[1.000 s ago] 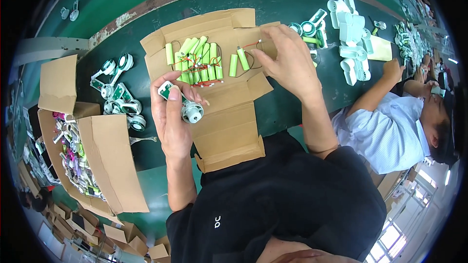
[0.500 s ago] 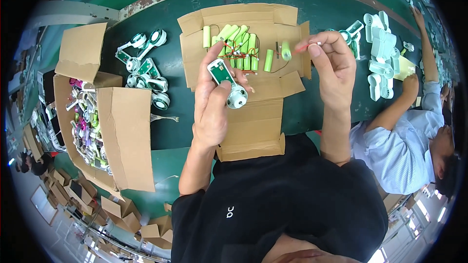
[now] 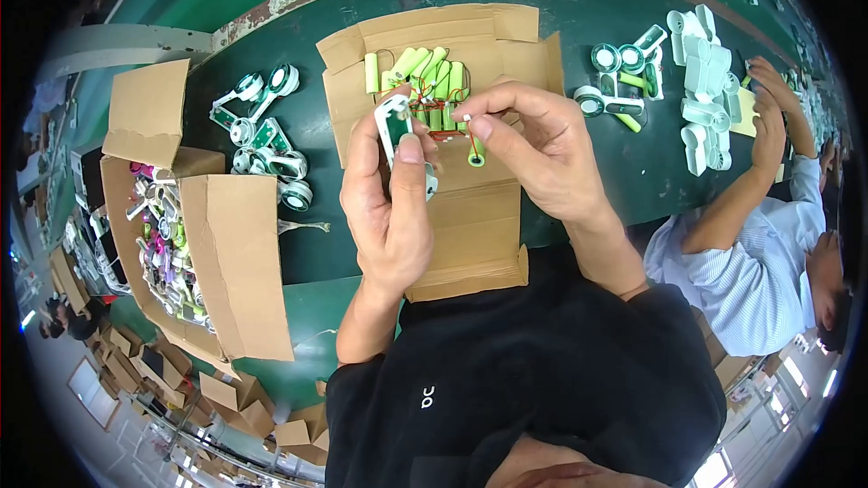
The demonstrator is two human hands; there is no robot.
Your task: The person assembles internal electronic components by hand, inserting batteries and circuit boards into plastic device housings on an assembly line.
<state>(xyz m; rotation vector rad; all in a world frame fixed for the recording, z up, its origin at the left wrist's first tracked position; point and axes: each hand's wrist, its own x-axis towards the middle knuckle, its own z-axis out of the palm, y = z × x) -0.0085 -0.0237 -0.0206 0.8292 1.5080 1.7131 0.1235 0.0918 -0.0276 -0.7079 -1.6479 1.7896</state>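
My left hand is wrapped round a white plastic handheld-device housing. Its green circuit board shows under my thumb, and the rounded end is mostly covered by my fingers. Just to the right, my right hand pinches a small white plug between thumb and forefinger. From the plug's red wire hangs a light green cylindrical battery, seen nearly end-on. Plug and housing are close but apart. Behind both hands, several green batteries with red wires lie heaped on an opened cardboard box.
Similar white device parts lie on the green table at left, beside a cardboard box full of colourful parts. At right are more devices with green batteries and stacked pale housings. A co-worker's hands work beyond them.
My right hand has moved left and down with the plug and dangling battery, close to the housing. My left hand has tilted the housing. At right, the co-worker's hands have come together.
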